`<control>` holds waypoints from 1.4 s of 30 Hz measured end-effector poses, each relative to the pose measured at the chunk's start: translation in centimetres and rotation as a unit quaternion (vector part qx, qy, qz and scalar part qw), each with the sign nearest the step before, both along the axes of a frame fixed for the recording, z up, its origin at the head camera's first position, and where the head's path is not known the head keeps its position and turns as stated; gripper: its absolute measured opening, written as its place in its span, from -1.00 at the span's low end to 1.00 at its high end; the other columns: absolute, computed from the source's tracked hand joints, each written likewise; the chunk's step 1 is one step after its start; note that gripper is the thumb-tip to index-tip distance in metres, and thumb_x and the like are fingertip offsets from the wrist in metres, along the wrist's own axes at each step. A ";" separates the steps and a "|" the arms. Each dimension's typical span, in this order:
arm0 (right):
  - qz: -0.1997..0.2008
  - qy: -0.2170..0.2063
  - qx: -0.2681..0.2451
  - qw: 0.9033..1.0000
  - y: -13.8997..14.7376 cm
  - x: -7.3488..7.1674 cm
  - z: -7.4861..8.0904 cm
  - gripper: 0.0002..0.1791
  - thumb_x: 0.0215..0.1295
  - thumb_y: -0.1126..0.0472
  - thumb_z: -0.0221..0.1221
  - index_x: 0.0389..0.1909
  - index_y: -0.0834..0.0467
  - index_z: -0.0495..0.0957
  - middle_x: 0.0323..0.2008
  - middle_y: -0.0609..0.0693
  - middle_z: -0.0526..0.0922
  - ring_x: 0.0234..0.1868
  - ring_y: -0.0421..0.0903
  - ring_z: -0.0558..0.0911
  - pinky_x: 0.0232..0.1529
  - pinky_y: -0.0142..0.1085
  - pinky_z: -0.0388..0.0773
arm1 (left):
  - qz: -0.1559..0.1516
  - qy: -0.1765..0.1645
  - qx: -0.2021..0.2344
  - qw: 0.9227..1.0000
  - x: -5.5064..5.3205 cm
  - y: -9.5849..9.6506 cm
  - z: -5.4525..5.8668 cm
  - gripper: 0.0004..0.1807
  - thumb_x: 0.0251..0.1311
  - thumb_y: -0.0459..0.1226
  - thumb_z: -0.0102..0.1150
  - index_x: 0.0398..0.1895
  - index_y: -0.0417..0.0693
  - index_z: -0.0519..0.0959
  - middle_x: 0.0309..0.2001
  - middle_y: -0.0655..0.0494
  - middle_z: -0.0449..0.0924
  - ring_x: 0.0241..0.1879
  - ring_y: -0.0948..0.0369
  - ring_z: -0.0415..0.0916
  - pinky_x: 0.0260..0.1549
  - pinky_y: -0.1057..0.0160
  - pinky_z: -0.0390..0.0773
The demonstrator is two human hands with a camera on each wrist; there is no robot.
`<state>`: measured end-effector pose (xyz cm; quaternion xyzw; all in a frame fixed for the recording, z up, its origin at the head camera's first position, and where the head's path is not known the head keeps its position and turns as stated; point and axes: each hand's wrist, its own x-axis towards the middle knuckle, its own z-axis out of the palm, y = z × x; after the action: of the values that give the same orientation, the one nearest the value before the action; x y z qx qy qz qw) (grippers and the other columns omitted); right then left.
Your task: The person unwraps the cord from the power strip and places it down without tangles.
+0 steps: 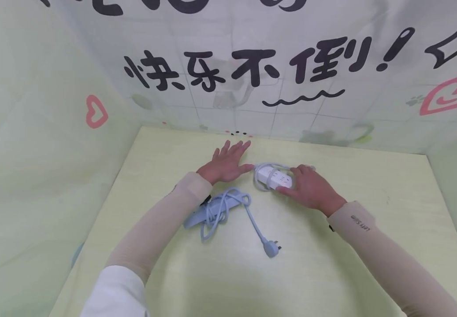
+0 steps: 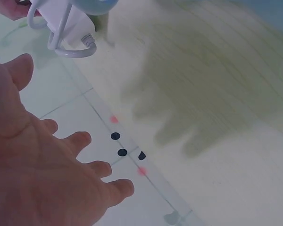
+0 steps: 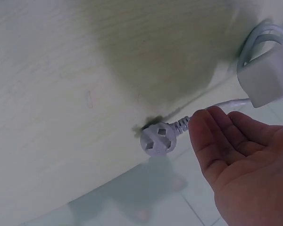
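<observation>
A white power strip (image 1: 279,177) lies toward the back of the table, its pale cord looped around it. My right hand (image 1: 313,187) grips the strip's right end, thumb along the near edge and fingers at the far corner. In the right wrist view, those fingers lie over the cord beside a round three-pin plug (image 3: 158,139). My left hand (image 1: 228,164) is spread off the strip's left end, fingers straight, thumb close to the cord loops; the left wrist view shows a gap there. Nothing is in its palm (image 2: 52,174).
A blue power strip (image 1: 212,210) with tangled cord lies nearer, partly behind my left forearm. Its blue plug (image 1: 271,248) rests prongs-right on the pale tabletop (image 1: 331,273). A printed curtain (image 1: 228,110) with black lettering hangs along the table's back edge, with more cloth at both sides.
</observation>
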<state>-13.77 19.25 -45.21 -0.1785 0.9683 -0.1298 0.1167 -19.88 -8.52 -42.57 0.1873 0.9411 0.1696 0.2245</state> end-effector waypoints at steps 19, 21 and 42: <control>0.035 0.022 -0.043 0.998 -0.1 0.2 -1.9 -0.31 0.42 -0.23 0.14 0.09 0.38 0.52 -0.11 0.18 0.60 -0.11 0.05 0.52 -0.07 -0.03 0.56 | -0.139 -0.009 -0.115 0.984 -1.4 3.2 0.3 -0.14 0.35 0.06 0.23 0.63 0.30 0.07 0.67 0.06 -0.06 0.67 -0.14 -0.36 0.59 -0.27 -0.13; 0.037 0.020 -0.047 0.998 -0.1 0.2 -1.9 -0.31 0.43 -0.22 0.14 0.10 0.39 0.52 -0.10 0.19 0.60 -0.11 0.05 0.52 -0.07 -0.03 0.56 | -0.145 -0.008 -0.115 0.983 -1.4 3.5 0.5 -0.15 0.34 0.02 0.25 0.63 0.30 0.08 0.66 0.05 -0.02 0.66 -0.14 -0.34 0.59 -0.28 -0.11; -0.017 -0.020 -0.185 0.982 0.1 0.1 -1.8 -0.49 0.41 0.01 0.25 0.19 0.28 0.52 -0.02 0.15 0.66 -0.06 0.04 0.56 -0.03 -0.10 0.53 | -0.116 -0.002 -0.044 0.992 -1.1 4.1 0.0 -0.40 0.27 -0.18 0.36 0.36 0.12 0.41 0.18 0.05 0.58 0.05 0.12 0.48 0.12 0.11 0.55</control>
<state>-13.67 19.31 -47.04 -0.1783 0.9279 -0.3120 0.0993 -21.02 -4.46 -42.53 0.2848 0.9192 0.1016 0.2525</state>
